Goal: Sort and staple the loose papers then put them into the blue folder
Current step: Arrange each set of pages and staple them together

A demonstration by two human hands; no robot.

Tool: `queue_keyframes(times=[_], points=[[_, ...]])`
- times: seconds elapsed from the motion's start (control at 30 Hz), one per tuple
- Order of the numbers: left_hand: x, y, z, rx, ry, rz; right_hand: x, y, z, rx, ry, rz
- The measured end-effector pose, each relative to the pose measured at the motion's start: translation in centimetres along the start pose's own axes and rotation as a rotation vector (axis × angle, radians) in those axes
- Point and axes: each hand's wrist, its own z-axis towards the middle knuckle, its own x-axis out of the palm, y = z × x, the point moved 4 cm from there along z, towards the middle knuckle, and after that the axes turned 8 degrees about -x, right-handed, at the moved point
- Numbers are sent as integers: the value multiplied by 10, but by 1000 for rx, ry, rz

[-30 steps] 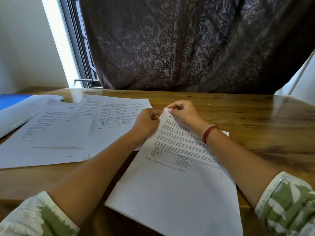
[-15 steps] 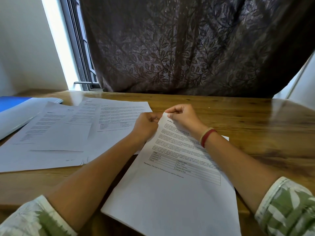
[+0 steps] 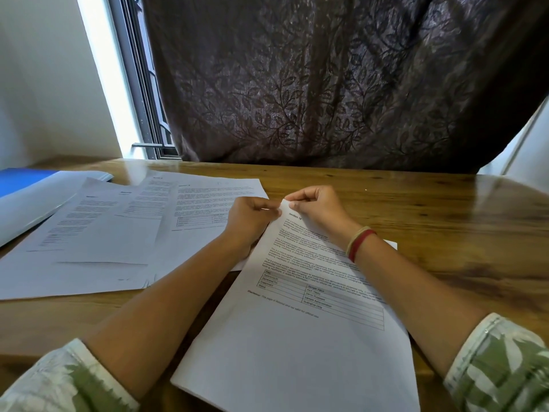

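Observation:
A stack of printed white papers (image 3: 303, 337) lies in front of me, its near end hanging past the table's front edge. My left hand (image 3: 251, 220) and my right hand (image 3: 316, 205) both pinch the stack's far left corner, fingers curled on it. Several more loose printed sheets (image 3: 124, 233) lie fanned out to the left. The blue folder (image 3: 20, 181) sits at the far left, open, with a white sheet (image 3: 35, 200) lying in it. No stapler is in view.
The wooden table (image 3: 445, 221) stretches bare to the right of the stack. A dark patterned curtain (image 3: 326, 84) hangs behind the table. A window frame (image 3: 139, 84) and white wall stand at the back left.
Both hands stay on the stack's top corner with only small finger movement. The view has tilted slightly, so the table sits a little lower in the frame.

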Motion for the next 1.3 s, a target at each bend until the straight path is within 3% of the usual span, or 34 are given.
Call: queue_keyframes(times=[0.13, 0.3, 0.53, 0.8, 0.93, 1.03, 1.17, 1.3], points=[[-6, 1, 8, -193, 2, -13, 6, 1, -1, 2, 47, 12], [-13, 2, 5, -338, 126, -55, 9, 2, -10, 27, 155, 10], [-18, 0, 0, -388, 177, 11, -6, 22, 6, -83, 2, -198], [-15, 0, 3, -297, 165, 63, 60, 47, 35, -224, 556, -727], [-15, 0, 3, -284, 162, 90, 80, 52, 46, -151, 672, -880], [-14, 0, 4, -283, 173, 83, 79, 52, 49, -109, 659, -904], [-14, 1, 5, -310, 195, 63, 53, 43, 54, -104, 375, -708], [-15, 0, 4, -316, 209, 65, -7, 16, 50, 278, -4, 166]])
